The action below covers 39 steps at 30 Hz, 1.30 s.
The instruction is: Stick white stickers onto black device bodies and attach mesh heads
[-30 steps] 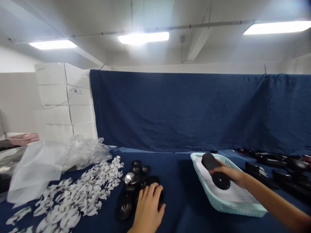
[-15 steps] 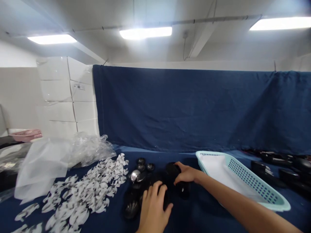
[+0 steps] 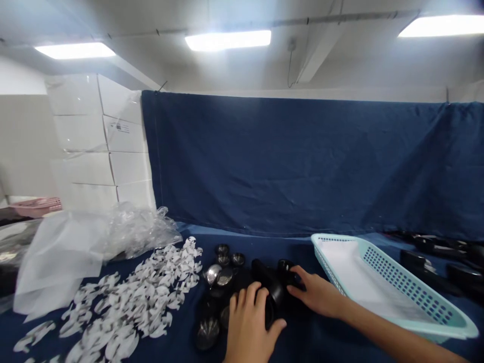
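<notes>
A black dumbbell-shaped piece (image 3: pixel 274 287) lies on the navy cloth between my hands, with a rounded end at each side. My left hand (image 3: pixel 251 322) is shut over its near end, and my right hand (image 3: pixel 317 297) grips its far end. Just left of it lies a loose group of dark round cups, some with silvery mesh faces (image 3: pixel 214 274). A light-blue plastic basket (image 3: pixel 410 287) lined with a white sheet (image 3: pixel 363 287) sits to the right of my right hand, apart from it.
White paper cut-outs (image 3: pixel 128 302) spread over the cloth at the left, next to clear plastic bags (image 3: pixel 139 232). More black pieces (image 3: pixel 427 264) lie at the far right. Stacked white cartons (image 3: pixel 98 141) and a hanging navy curtain (image 3: pixel 287 161) stand behind the table.
My right hand has moved left from the basket to the black piece, and my left hand has joined it there. The basket no longer has a black piece over it.
</notes>
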Available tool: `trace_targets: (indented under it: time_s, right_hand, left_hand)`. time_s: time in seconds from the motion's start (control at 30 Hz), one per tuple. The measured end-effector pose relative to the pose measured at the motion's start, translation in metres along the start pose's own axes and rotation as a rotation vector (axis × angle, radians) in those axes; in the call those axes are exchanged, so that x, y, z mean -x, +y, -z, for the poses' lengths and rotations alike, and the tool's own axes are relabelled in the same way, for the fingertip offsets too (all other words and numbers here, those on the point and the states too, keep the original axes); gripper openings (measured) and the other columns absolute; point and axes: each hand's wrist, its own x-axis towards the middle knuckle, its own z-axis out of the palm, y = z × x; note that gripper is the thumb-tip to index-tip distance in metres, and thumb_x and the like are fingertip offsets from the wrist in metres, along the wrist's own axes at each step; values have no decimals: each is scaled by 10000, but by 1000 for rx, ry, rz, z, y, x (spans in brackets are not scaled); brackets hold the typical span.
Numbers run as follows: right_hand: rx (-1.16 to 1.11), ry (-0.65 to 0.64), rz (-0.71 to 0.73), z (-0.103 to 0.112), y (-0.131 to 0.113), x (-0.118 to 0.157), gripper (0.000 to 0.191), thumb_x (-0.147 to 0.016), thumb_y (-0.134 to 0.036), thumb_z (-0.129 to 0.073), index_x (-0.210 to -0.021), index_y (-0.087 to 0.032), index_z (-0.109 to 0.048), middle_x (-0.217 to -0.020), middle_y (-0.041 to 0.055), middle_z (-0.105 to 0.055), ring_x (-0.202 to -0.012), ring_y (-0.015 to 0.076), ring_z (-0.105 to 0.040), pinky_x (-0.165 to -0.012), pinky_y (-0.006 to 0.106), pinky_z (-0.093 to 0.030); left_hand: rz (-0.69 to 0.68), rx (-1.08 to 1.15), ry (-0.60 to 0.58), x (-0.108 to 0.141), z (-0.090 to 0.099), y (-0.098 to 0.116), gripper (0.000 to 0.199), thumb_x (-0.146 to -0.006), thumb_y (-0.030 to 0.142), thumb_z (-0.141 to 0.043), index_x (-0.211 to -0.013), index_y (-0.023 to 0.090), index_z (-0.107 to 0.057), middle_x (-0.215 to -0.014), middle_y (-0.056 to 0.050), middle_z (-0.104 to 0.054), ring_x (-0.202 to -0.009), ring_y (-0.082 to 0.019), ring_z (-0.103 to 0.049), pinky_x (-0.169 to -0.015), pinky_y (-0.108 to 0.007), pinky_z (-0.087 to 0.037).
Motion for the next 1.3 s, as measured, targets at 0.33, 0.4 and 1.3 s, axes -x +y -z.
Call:
trace_targets:
  time_s: [0.33,0.4,1.3]
  right_hand:
    - [515,618,243,13,105,75,488,-881,-614,-517,-1224,-279,-612,-1270,92,-663,-1121,384,-614,-948,589,-388]
    - [553,630,234,10,129,76,457,-903,-600,-491,-1189,-270,-628,-1217,87,-691,-1068,361,-643,-904,557,-417]
    - [535,343,4,29,150,-71,367,-978,-435,-458,-983,-156,-696,-931,101,-727,-831,258,-682,-863,469,-458]
  left_hand:
    - [-90,-52,-14,4,-7,-8,476,-855,278,-612,-1329,311,-583,-1367,-18,-604,-1173,-326,-563,-1015,-553,-404]
    - [-97,-77,-18,4,-8,-8,474,-848,252,-595,-1318,310,-595,-1363,-17,-609,-1163,-325,-571,-1005,-555,-417]
    - [-156,-90,-99,2,-12,-21,528,-847,374,-648,-1365,325,-555,-1383,-35,-595,-1147,-347,-588,-990,-552,-434]
